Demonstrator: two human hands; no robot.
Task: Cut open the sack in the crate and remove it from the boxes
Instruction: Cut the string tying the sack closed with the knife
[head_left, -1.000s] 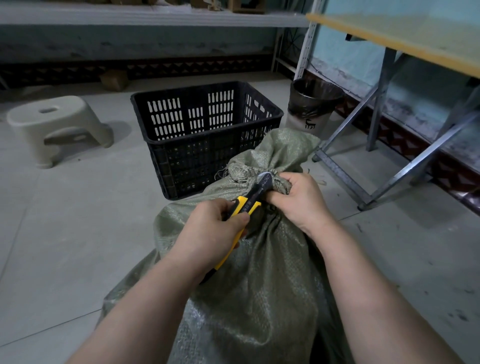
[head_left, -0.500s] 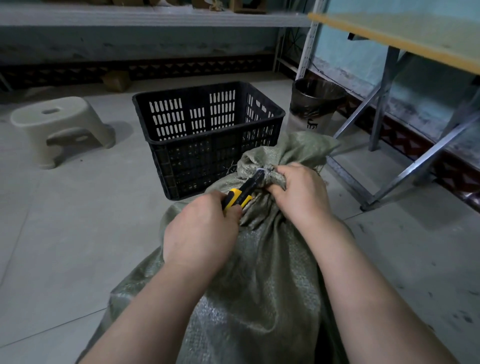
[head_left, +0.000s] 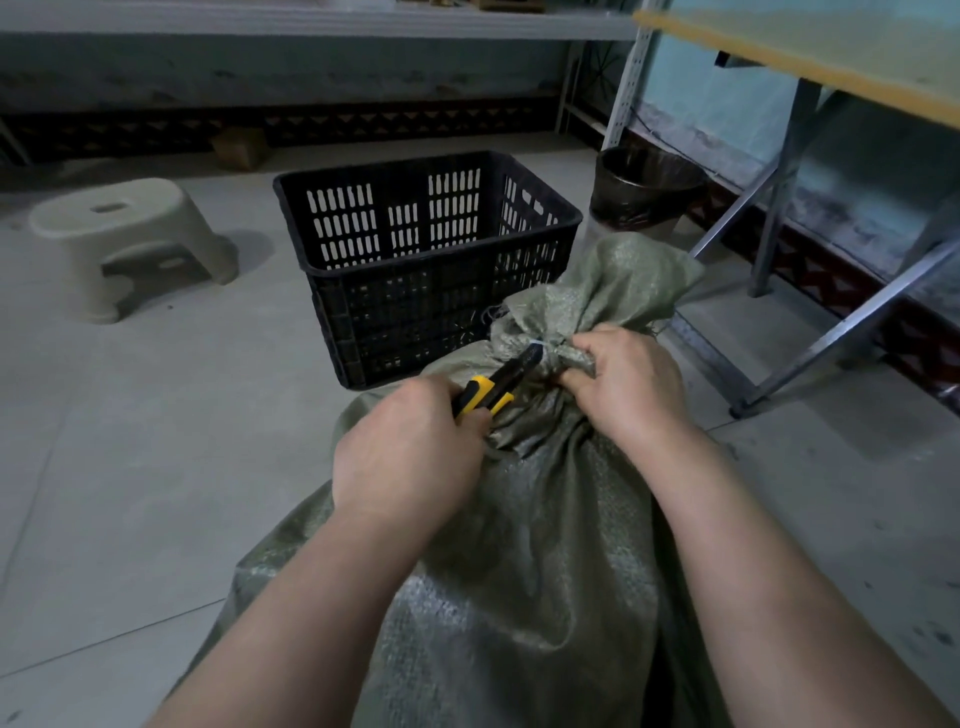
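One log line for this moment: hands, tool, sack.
left hand: holds yellow cutter | right hand: pinches sack neck | tip at white tie | sack unopened

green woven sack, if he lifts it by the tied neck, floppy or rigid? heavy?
Likely floppy: the woven sack creases and bunches under the right hand. Probably heavy, since its body bulges full and stands unaided. The neck looks grippable, but the weave seems slick; the cutters sit there.

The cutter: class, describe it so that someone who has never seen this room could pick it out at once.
Find the big green woven sack in front of the black crate. At its tied neck, the left hand holds the cutter, its dark tip at the pale tie beside the right hand. Its yellow-and-black handle is the only bright thing there.
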